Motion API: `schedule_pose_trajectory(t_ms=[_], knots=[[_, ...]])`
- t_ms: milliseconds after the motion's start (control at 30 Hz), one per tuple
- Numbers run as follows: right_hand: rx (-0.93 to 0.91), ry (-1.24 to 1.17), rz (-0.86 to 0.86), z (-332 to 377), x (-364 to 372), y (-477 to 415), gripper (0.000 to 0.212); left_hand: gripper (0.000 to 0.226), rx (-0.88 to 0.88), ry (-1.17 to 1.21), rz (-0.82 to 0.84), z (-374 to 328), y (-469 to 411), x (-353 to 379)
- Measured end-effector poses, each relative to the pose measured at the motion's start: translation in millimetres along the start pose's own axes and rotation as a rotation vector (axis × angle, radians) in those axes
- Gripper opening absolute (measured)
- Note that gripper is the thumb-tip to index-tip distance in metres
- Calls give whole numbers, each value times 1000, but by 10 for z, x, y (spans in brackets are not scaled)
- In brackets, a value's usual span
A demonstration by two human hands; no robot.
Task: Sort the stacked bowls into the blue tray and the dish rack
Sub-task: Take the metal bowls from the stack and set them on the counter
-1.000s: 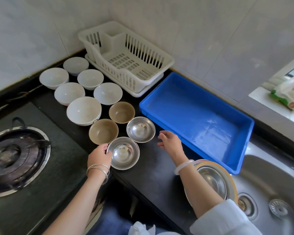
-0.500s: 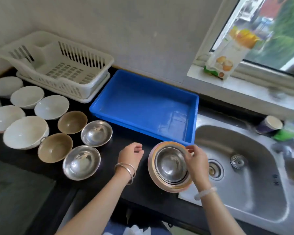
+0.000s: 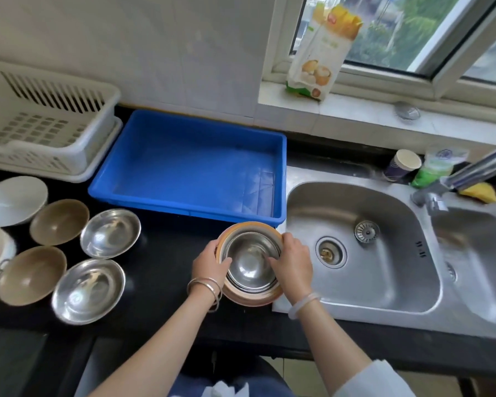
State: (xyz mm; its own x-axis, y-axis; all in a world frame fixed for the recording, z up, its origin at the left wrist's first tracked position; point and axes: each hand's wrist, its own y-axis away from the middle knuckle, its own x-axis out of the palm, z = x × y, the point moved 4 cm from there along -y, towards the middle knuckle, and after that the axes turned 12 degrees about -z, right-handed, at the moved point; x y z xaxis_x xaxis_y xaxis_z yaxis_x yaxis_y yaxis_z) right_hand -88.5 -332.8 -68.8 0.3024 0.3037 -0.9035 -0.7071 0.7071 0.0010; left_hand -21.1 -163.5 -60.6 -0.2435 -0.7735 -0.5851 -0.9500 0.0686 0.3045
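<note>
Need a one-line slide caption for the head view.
Both hands grip a stack of nested bowls between empty blue tray and sink.

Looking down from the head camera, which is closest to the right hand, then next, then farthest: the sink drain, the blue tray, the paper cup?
From the right hand:
1. Sink drain, just to its right.
2. Blue tray, behind and left.
3. Paper cup, far back right by the tap.
</note>
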Motion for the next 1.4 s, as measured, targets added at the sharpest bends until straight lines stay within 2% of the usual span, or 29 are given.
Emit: schedule_pose_trajectory(t_ms=[200, 533, 700, 867, 967, 1133, 1267, 1400], knots=[[-79, 102, -32, 69, -90, -51, 20, 35, 2, -45, 11, 20, -15, 31], [-146, 259, -78, 119, -184, -98, 16, 39, 1, -61, 27, 46, -44, 39], [-141, 149, -144, 143, -300, -151, 20, 37, -3, -64, 22, 40, -50, 59], [-24, -62, -203, 52, -451, -176, 20, 44, 23, -155, 0, -6, -55, 120], [14, -137, -211, -27, -538, -221, 19, 38, 45, -213, -49, -40, -57, 146], [61, -191, -193, -121, -557, -230, 18, 33, 69, -233, -87, -101, -67, 137], [84, -228, -185, -159, -560, -204, 22, 34, 153, -257, -81, -150, -65, 123], [95, -265, -198, -194, -622, -221, 21, 23, 226, -352, -111, -228, -37, 92]])
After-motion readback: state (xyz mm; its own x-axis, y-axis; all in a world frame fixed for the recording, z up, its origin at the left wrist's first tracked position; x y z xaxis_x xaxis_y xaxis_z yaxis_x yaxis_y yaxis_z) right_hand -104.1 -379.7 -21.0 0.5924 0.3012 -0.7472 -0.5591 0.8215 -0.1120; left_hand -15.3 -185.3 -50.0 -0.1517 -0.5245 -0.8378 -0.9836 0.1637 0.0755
